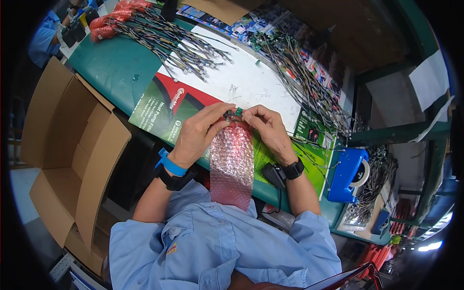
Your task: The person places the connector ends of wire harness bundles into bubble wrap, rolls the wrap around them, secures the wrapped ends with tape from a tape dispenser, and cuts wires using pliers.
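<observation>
A strip of pinkish bubble wrap [231, 164] hangs from the bench edge toward my lap, its far end between my hands. Small green circuit boards [239, 111] lie at that far end. My left hand [200, 129] has its fingers bent over the wrap's left corner and the board parts there. The fingertips of my right hand [268, 128] are pinched together at the right end of the boards. Under both hands is a printed green and red sheet [157, 104]. What lies beneath the fingertips is partly hidden.
Cable bundles with white connectors [193, 58] lie at the back left, beside red-wrapped bundles [104, 26]. More cables with green boards [299, 72] are at the back right. A blue tape dispenser [345, 176] stands right, an open cardboard box [63, 159] left. Another person's sleeve [44, 38] shows top left.
</observation>
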### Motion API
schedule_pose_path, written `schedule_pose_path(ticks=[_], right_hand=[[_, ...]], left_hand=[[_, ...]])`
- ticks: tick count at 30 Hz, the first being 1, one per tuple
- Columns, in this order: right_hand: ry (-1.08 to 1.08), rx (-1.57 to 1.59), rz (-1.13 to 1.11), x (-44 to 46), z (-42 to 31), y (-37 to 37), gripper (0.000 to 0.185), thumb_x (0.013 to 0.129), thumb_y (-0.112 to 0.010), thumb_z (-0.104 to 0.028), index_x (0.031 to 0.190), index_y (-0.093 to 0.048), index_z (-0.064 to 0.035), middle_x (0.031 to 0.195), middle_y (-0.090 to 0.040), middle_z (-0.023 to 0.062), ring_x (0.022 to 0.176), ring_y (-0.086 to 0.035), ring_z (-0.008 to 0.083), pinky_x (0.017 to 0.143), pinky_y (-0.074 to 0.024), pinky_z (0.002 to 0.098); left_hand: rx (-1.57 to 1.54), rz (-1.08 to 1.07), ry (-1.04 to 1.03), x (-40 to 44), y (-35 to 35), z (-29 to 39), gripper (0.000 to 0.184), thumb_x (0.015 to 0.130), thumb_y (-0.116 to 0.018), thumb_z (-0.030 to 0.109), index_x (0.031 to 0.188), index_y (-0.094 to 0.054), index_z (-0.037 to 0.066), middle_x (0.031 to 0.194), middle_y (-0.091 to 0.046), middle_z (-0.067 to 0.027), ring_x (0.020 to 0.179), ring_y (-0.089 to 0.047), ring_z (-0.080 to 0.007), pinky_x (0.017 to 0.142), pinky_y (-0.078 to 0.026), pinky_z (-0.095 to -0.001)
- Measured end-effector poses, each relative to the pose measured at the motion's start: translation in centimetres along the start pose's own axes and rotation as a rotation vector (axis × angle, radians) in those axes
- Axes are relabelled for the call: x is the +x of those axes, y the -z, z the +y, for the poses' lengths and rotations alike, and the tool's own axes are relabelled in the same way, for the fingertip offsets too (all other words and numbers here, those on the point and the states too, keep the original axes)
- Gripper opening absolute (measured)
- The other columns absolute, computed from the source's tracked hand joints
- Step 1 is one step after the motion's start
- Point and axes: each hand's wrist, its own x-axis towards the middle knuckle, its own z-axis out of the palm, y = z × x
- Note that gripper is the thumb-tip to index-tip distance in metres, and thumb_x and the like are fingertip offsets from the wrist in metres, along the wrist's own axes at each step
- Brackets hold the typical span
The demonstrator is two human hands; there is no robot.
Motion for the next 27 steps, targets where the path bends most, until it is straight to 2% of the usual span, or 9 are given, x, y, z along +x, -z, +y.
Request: schedule_pose_path(ticks=[5, 11, 20, 22, 27], right_hand=[[0.0, -0.056, -0.011, 0.1, 0.4, -0.4, 0.022, 0.098, -0.067, -0.019, 0.106, -0.069, 0.0013, 0.091, -0.067, -0.001, 0.083, -0.057, 0.0053, 0.077, -0.0456, 0.0209], [0.149, -0.107, 0.058, 0.0, -0.2, -1.2, 0.022, 0.096, -0.072, -0.02, 0.102, -0.069, 0.0004, 0.086, -0.067, -0.0029, 0.076, -0.055, 0.0029, 0.07, -0.0447, 0.0186], [0.074, -0.014, 0.07, 0.2, 0.1, -1.2, 0.02, 0.098, -0.069, -0.021, 0.1, -0.07, -0.0006, 0.083, -0.064, -0.0039, 0.075, -0.054, 0.0028, 0.068, -0.0434, 0.0197], [-0.024, 0.068, 0.04, 0.1, -0.4, -0.9, 0.021, 0.099, -0.068, -0.022, 0.1, -0.07, -0.0009, 0.082, -0.063, -0.0041, 0.074, -0.053, 0.0028, 0.068, -0.042, 0.0195], [-0.062, 0.185, -0.048, 0.2, -0.8, -0.2, 0.024, 0.099, -0.067, -0.026, 0.098, -0.07, -0.0016, 0.081, -0.063, -0.0035, 0.072, -0.051, 0.0038, 0.069, -0.0411, 0.0207]], left_hand=[[0.091, -0.023, -0.051, -0.1, 0.0, -0.1, 0.037, 0.089, -0.07, 0.004, 0.126, -0.067, 0.006, 0.119, -0.065, -0.0145, 0.099, -0.068, -0.03, 0.083, -0.056, -0.035], [0.085, -0.022, -0.018, -0.2, 0.0, 0.1, 0.038, 0.088, -0.07, 0.004, 0.126, -0.067, 0.007, 0.118, -0.064, -0.0142, 0.098, -0.068, -0.0301, 0.083, -0.056, -0.0354], [0.07, -0.037, -0.019, -0.1, 0.2, 0.1, 0.039, 0.088, -0.07, 0.004, 0.127, -0.067, 0.008, 0.118, -0.065, -0.0131, 0.098, -0.068, -0.0281, 0.084, -0.056, -0.0356], [0.095, -0.055, -0.028, -0.1, 0.3, 0.3, 0.039, 0.09, -0.069, 0.005, 0.128, -0.068, 0.008, 0.123, -0.064, -0.013, 0.096, -0.068, -0.0263, 0.082, -0.055, -0.0335], [0.116, -0.053, -0.048, -0.1, 0.2, 0.1, 0.039, 0.089, -0.07, 0.005, 0.128, -0.068, 0.011, 0.123, -0.064, -0.0129, 0.096, -0.068, -0.0266, 0.082, -0.055, -0.034]])
